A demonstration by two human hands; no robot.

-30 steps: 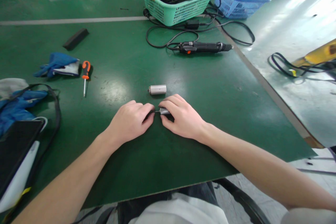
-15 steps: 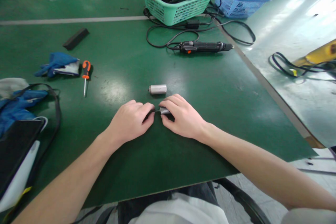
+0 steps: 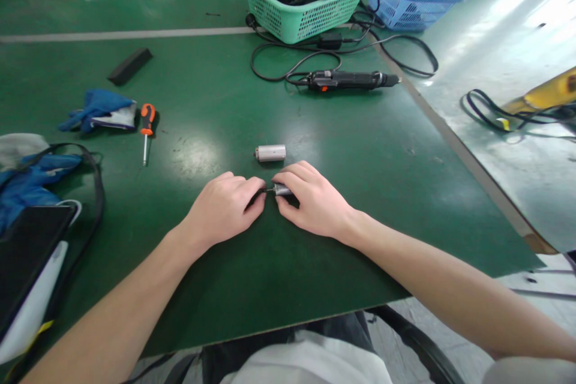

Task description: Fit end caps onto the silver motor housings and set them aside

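Note:
Near the table's front middle, my right hand (image 3: 312,201) is closed around a small silver metal cylinder (image 3: 282,189), most of it hidden under the fingers. A thin shaft sticks out of its left end toward my left hand (image 3: 231,204). The left thumb and fingers are pinched together at that shaft; something dark shows between them, too covered to name. Just beyond both hands, a second silver cylinder (image 3: 270,153) lies on its side on the green table (image 3: 279,276), touched by neither hand.
An orange-black screwdriver (image 3: 147,132), blue gloves (image 3: 101,111) and a black block (image 3: 130,66) lie to the left. A phone (image 3: 33,264) is at the near left. Farther back are a corded electric screwdriver (image 3: 351,81), a green basket (image 3: 310,15) of cables and a blue basket (image 3: 411,0).

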